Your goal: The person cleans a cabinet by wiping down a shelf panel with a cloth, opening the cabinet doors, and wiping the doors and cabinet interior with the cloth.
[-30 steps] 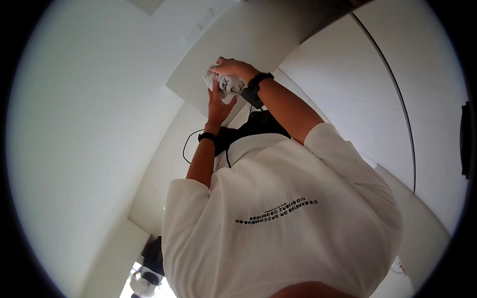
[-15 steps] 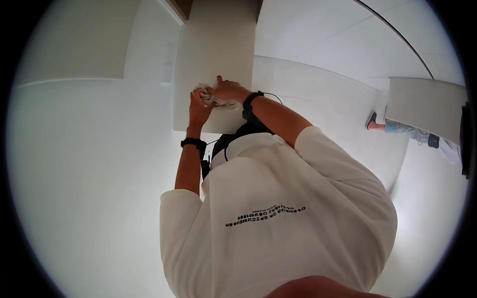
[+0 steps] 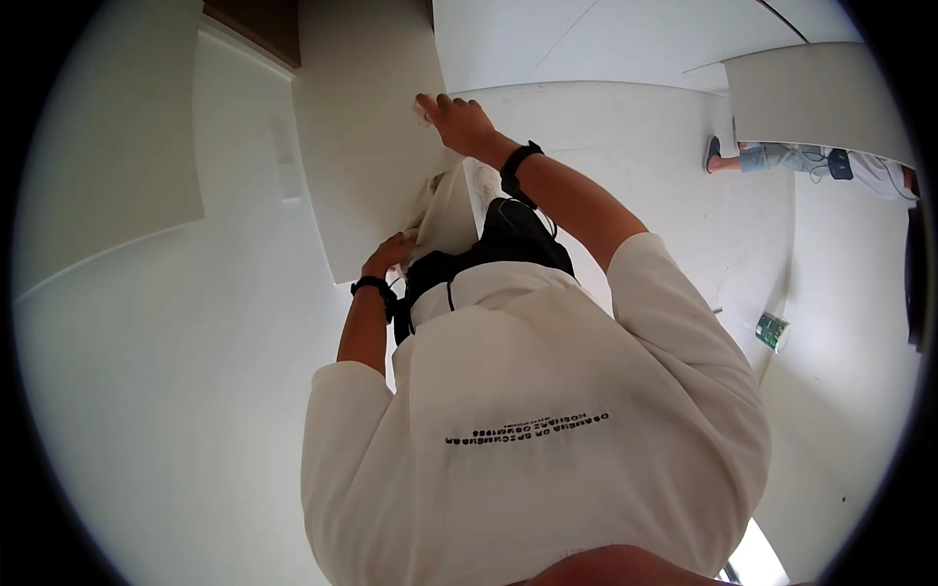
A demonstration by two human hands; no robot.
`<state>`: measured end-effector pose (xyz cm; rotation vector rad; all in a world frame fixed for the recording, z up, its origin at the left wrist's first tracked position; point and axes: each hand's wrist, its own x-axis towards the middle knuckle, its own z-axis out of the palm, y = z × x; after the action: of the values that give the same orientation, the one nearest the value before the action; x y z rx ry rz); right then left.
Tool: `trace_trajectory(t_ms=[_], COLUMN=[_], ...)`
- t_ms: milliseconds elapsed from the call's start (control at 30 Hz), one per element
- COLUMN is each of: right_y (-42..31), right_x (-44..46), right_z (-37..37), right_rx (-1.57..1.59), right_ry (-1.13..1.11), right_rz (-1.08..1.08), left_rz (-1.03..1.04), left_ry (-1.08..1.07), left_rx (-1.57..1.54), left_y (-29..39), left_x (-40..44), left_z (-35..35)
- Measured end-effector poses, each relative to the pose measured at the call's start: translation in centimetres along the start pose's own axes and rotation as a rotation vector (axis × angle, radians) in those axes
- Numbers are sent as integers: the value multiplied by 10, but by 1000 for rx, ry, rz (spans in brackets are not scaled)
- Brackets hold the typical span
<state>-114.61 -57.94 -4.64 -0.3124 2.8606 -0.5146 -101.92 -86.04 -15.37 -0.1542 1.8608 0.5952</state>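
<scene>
A pale, rumpled cloth hangs in folds over the near part of a narrow beige tabletop. My left hand is closed at the cloth's lower left edge, its fingertips partly hidden by the folds. Farther out, my right hand is raised near the tabletop's right edge. Its fingers are curled, with a small whitish bit at the fingertips that I cannot make out. Each wrist wears a black band.
Pale walls and floor surround the tabletop. Over on the right, another person's legs show below a beige panel. A green-and-white container stands at the lower right. A brown surface shows at the top left.
My hands, together on the bunched cloth before, are now apart. The right moved up and away, the left down towards my body. The cloth is more spread out, and the view has shifted.
</scene>
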Motion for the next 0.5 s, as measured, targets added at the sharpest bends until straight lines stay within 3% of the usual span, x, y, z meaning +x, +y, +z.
trace_trajectory(t_ms=[100, 133, 167, 267, 333, 367, 433, 500], right_y=[14, 20, 9, 25, 32, 21, 41, 41], right_x=[24, 30, 33, 51, 49, 40, 36, 10], right_z=[-47, -60, -28, -37, -32, 31, 62, 97], right_rx=[192, 198, 183, 305, 368, 388, 420, 399], right_ry=[225, 215, 208, 173, 72, 27, -91, -386], right_rz=[-160, -194, -222, -277, -176, -141, -114, -148], left_rz=[94, 222, 247, 215, 225, 147, 51, -64], left_ry=[34, 209, 254, 364, 443, 468, 485, 347], left_rx=[142, 244, 248, 306, 355, 411, 374, 319], left_y=[59, 79, 57, 118, 137, 96, 108, 85], left_x=[15, 14, 46, 14, 0, 27, 25, 16], left_z=[-7, -4, 11, 12, 13, 39, 37, 49])
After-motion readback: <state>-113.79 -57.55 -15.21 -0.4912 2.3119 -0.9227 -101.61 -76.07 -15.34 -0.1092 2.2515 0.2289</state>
